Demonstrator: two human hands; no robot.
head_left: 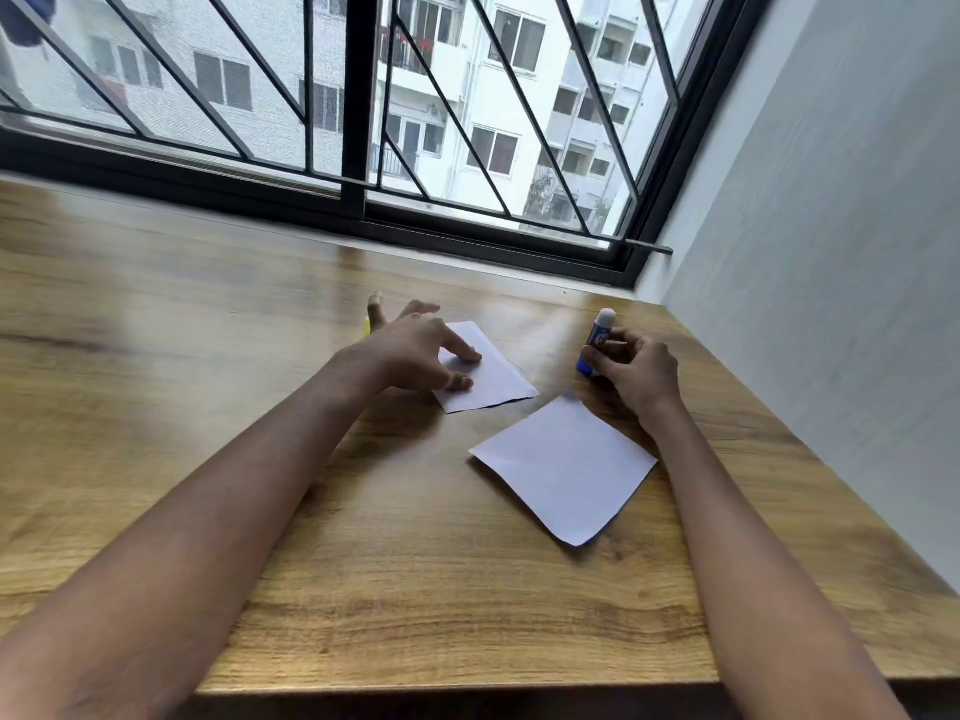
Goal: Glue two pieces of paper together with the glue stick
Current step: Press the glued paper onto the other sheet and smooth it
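Note:
Two white pieces of paper lie on the wooden table [363,589]. The smaller paper [498,379] is farther away, and my left hand [415,350] rests on its left part with spread fingers pressing it down. The larger paper [566,467] lies flat nearer to me, to the right, untouched. My right hand [636,374] grips a blue glue stick [597,343] with a white top, tilted upright just beyond the larger paper's far corner.
Something small and yellow [367,327] peeks out behind my left hand. A barred window [363,122] runs along the table's far edge. A pale wall [831,252] borders the table on the right.

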